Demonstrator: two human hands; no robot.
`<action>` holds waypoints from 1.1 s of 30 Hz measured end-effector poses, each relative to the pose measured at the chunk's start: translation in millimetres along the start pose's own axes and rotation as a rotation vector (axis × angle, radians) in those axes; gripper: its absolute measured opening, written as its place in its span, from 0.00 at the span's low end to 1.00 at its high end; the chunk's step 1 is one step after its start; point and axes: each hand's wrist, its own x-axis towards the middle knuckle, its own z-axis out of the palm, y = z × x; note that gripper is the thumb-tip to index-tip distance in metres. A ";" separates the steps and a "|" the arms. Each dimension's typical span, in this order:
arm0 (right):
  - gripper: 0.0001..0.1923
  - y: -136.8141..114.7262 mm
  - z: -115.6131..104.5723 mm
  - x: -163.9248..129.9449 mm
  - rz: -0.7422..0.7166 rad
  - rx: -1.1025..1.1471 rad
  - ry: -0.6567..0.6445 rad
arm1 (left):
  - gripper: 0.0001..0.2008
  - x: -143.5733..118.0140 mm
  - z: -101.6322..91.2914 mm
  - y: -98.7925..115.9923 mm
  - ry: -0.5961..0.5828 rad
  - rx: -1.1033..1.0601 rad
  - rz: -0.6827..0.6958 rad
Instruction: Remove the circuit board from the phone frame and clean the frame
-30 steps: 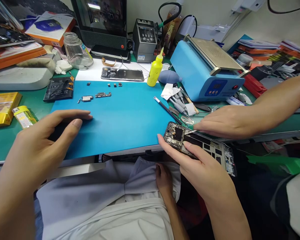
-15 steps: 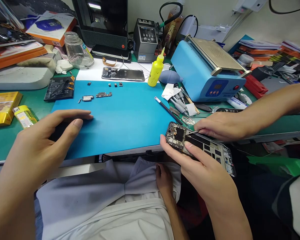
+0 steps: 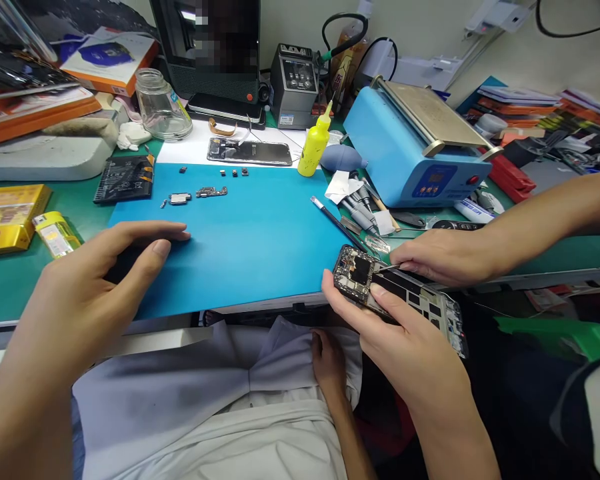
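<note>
Bench view, phone stripped for board-level work. The opened phone (image 3: 425, 300) lies just right of centre, overhanging the near edge of the blue mat (image 3: 260, 233), its circuit board end toward the mat. The right hand (image 3: 405, 333), entering from the lower right, grasps the phone from below, thumb pressed on its near edge. A co-worker's hand (image 3: 445, 257), reaching in from the right edge, pinches tweezers (image 3: 389, 269) whose tip meets the board end of the phone.

The left hand (image 3: 90, 287), lower left, is cupped over a dark object (image 3: 123, 263) on the mat – whether it truly grips that object cannot be told. Small removed parts (image 3: 211, 192) lie well apart at the mat's upper left; a brush (image 3: 335, 220) lies at its right edge, with a yellow bottle (image 3: 314, 143) and a blue machine (image 3: 415, 150) behind.

Judged step: a component on the board is being picked or freed with the tweezers while the phone is braced. The next move would call for a steady, unshifting hold by the right hand – and a fine lift at the tweezer tip, clear of the thumb beside it.
</note>
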 end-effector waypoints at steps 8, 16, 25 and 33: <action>0.21 11.3 12.6 2.8 -0.473 -0.432 0.388 | 0.25 1.9 0.6 -5.1 -0.011 -0.022 0.057; 0.14 18.4 22.0 12.8 -0.577 -0.962 0.573 | 0.26 1.7 -0.6 -1.9 -0.011 -0.012 0.042; 0.22 24.2 21.1 15.7 -0.642 -1.013 0.636 | 0.28 0.7 -1.9 -1.9 -0.023 0.010 0.034; 0.13 20.1 19.4 11.9 -0.581 -1.050 0.597 | 0.27 0.9 -0.4 -2.4 -0.022 -0.009 0.038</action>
